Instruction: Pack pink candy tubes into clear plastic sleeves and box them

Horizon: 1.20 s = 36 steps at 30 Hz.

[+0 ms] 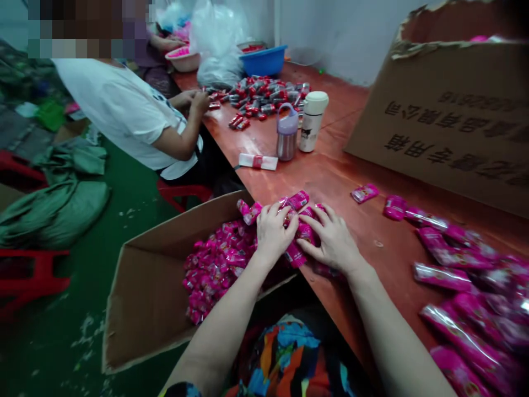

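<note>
The left hand (273,230) and right hand (335,242), fingers parted and loosely curved, touch small pink packets (306,234) at the edge of the red table (330,171), just beside an open carton (144,298) heaped with more. A lilac-lidded cup (287,139) and white flask (313,122) stand beyond; upside-down print on the large box (438,105) includes 有限公司.

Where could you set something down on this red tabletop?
Bare tabletop shows between the white bottle and printed carton, and mostly between the right hand and the pink packet pile. Crowded: that pile, the packets by the left hand, the red-and-grey heap.
</note>
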Available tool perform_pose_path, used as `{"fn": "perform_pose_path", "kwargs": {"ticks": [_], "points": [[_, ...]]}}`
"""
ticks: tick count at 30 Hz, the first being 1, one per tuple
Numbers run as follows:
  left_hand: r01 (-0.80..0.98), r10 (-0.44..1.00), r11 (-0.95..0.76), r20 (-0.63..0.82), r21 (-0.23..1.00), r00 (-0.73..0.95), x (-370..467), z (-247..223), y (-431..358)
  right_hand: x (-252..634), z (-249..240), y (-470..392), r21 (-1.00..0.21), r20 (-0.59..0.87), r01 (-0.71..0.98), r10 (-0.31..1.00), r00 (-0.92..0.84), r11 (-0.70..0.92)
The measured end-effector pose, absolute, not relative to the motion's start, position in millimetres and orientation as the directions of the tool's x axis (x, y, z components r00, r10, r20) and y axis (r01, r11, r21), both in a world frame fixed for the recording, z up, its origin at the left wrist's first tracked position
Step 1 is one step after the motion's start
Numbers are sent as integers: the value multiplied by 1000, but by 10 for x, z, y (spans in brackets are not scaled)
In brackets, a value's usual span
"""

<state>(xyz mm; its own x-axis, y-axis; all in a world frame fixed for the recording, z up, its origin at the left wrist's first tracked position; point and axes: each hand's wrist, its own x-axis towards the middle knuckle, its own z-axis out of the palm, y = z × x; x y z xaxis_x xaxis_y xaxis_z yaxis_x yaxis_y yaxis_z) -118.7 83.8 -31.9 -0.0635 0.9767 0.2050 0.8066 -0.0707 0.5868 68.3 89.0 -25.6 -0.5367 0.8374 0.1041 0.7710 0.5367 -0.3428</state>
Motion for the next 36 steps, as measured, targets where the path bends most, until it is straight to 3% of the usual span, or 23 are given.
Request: {"fn": "perform_pose_path", "kwargs": {"ticks": [4, 7, 11, 13, 15, 18, 22, 25, 28, 30, 32, 34, 36], "points": [[661, 951, 85, 137, 745, -276, -1661, -455, 490, 193, -150, 898, -402, 89, 668, 753, -652, 626], [329, 865, 292, -101, 898, -492, -1968, -625, 247, -250, -122, 894, -440, 88, 609, 707, -702, 660], [-65, 599, 406, -319, 912, -734, -2210, -739, -26, -819, -302, 734, -482, 77, 577, 688, -722, 659], [-66, 532, 405, -294, 912, -794, -2276, -707, -86, -1017, -422, 589, -550, -26, 566, 665, -746, 614], [71, 562, 424, -201, 903, -802, -2312, -634, -48, -1112, -482, 469, -605, -115, 546, 615, -780, 580], [356, 751, 351, -33, 866, -660, -2264, -483, 208, -1015, -356, 419, -611, -168, 570, 613, -772, 550], [623, 913, 39, 226, 781, -340, -1889, -295, 767, -438, 153, 456, -597, -215, 663, 706, -674, 452], [681, 928, -204, 361, 703, -95, -1313, -284, 1224, 265, 441, 327, -703, -43, 599, 817, -574, 384], [594, 907, -394, 402, 701, 127, -460, -326, 1564, 1133, 510, -153, -654, 202, 710, 964, -171, 263], [510, 877, -481, 400, 713, 266, 202, -299, 1656, 1710, 485, -660, -534, 332, 845, 927, 176, 31], [459, 836, -539, 380, 706, 397, 854, -209, 1650, 2211, 442, -1205, -422, 411, 872, 804, 429, -249], [462, 794, -579, 334, 672, 509, 1432, -79, 1585, 2595, 392, -1653, -305, 498, 818, 650, 574, -488], [474, 740, -617, 259, 628, 621, 1886, 46, 1493, 2826, 331, -1906, -286, 481, 750, 588, 650, -596]]}}
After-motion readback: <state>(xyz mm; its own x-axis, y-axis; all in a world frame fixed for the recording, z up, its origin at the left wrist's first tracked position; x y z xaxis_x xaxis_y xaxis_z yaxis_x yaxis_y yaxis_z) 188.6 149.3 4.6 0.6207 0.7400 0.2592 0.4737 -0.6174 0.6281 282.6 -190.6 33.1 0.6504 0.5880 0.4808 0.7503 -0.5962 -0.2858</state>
